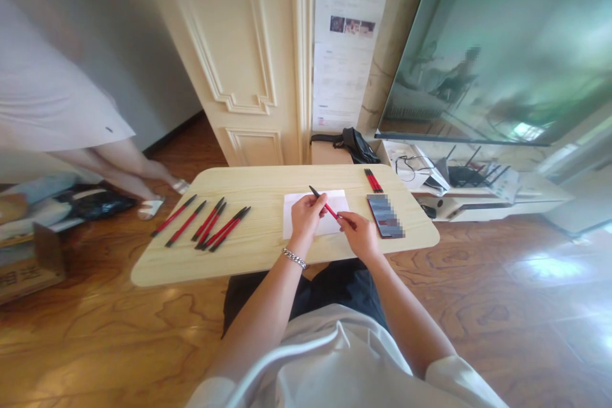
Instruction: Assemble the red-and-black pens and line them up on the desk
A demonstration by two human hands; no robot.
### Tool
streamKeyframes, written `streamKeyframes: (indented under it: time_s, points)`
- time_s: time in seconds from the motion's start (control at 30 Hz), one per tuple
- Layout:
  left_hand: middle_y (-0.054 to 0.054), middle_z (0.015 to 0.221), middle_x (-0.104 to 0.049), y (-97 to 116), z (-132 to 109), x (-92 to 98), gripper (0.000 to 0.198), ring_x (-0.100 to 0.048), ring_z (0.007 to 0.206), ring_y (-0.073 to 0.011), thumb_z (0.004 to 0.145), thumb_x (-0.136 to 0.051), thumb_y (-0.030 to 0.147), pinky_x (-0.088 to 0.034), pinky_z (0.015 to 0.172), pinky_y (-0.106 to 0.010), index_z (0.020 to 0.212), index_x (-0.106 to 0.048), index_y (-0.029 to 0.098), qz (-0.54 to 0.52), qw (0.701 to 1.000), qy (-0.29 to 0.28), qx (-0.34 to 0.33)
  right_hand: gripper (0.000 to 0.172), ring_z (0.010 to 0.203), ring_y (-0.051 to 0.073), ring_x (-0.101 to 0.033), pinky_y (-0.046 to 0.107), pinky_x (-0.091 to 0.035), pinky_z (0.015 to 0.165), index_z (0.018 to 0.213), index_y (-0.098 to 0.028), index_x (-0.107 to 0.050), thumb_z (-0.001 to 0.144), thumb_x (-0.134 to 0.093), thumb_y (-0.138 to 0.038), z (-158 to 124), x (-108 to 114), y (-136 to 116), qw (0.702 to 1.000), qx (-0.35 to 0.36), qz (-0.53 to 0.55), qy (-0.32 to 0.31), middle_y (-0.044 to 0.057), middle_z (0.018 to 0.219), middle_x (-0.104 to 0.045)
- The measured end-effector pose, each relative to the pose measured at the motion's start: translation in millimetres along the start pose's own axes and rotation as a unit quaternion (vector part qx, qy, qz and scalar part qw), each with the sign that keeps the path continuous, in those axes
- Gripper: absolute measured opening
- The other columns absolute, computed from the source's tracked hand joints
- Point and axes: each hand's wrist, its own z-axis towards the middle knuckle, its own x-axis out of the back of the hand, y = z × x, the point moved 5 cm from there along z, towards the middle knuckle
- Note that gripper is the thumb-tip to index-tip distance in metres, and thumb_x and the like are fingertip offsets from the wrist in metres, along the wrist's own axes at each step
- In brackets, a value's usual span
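Note:
A red-and-black pen lies across both of my hands, above a white sheet of paper. My left hand is shut on the pen's middle, and its wrist wears a silver chain bracelet. The pen's lower end meets my right hand, whose fingers pinch it. To the left, several similar pens lie side by side on the pale wooden table. A small bundle of pens and a phone with a pixelated screen lie to the right.
A person in a white garment stands beyond the table's left side. A black bag sits behind the table. A white cabinet with a router and cables stands to the right, below a large wall screen.

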Motion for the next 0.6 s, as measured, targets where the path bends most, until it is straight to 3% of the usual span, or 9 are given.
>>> streamKeyframes:
  time_s: [0.1,0.23,0.37,0.43,0.5,0.6]
  points:
    - [-0.002,0.064,-0.064,1.9,5.5,-3.8,0.039,-0.058,0.054,-0.0108,0.066,-0.076,0.051,-0.048,0.052,-0.022,0.075,-0.064,0.015,0.003,1.000,0.012,-0.004,0.016,0.077,0.019,-0.061,0.031,-0.047,0.077,0.093,-0.029,-0.075,0.081,-0.067,-0.036,4.4,4.8,-12.0,0.996,0.057,-0.068,0.004,0.005,0.091,-0.069]
    - [-0.003,0.061,-0.064,5.0,12.6,-9.7,0.040,-0.059,0.053,-0.0117,0.066,-0.075,0.053,-0.049,0.053,-0.023,0.075,-0.065,0.015,0.009,1.000,0.024,-0.001,0.017,0.071,0.017,-0.059,0.029,-0.045,0.076,0.095,-0.031,-0.075,0.081,-0.068,-0.035,13.0,5.9,-19.3,0.990,0.082,-0.113,-0.026,0.004,0.084,-0.068]
    - [-0.005,0.067,-0.068,4.5,15.4,-8.9,0.045,-0.063,0.057,-0.0142,0.067,-0.075,0.051,-0.051,0.055,-0.025,0.092,-0.068,0.014,0.029,1.000,0.001,0.003,0.019,0.077,0.018,-0.061,0.028,-0.044,0.078,0.099,-0.030,-0.074,0.085,-0.063,-0.036,39.7,14.0,-13.5,0.973,0.083,-0.215,-0.031,0.004,0.088,-0.070]
    - [-0.006,0.071,-0.069,4.9,11.7,-0.9,0.046,-0.064,0.059,-0.0154,0.068,-0.074,0.050,-0.050,0.055,-0.025,0.097,-0.068,0.015,0.084,0.996,-0.015,-0.025,0.022,0.083,0.019,-0.062,0.028,-0.043,0.079,0.099,-0.028,-0.074,0.087,-0.058,-0.039,63.1,25.3,-2.4,0.954,0.039,-0.297,-0.021,0.006,0.092,-0.071]
    - [-0.006,0.077,-0.072,7.5,3.6,11.8,0.037,-0.066,0.064,-0.0161,0.072,-0.072,0.049,-0.051,0.060,-0.026,0.090,-0.069,0.017,0.160,0.983,-0.029,-0.082,0.026,0.089,0.021,-0.063,0.030,-0.044,0.080,0.097,-0.027,-0.074,0.089,-0.054,-0.042,88.3,40.9,13.2,0.927,-0.044,-0.371,-0.009,0.007,0.092,-0.071]
    - [-0.006,0.085,-0.074,10.2,-12.2,38.7,0.028,-0.068,0.076,-0.0186,0.078,-0.067,0.045,-0.053,0.072,-0.029,0.089,-0.070,0.020,0.254,0.957,-0.014,-0.139,0.027,0.099,0.026,-0.063,0.034,-0.045,0.082,0.100,-0.026,-0.073,0.088,-0.054,-0.041,119.2,61.2,32.9,0.882,-0.140,-0.449,0.002,0.010,0.103,-0.070]
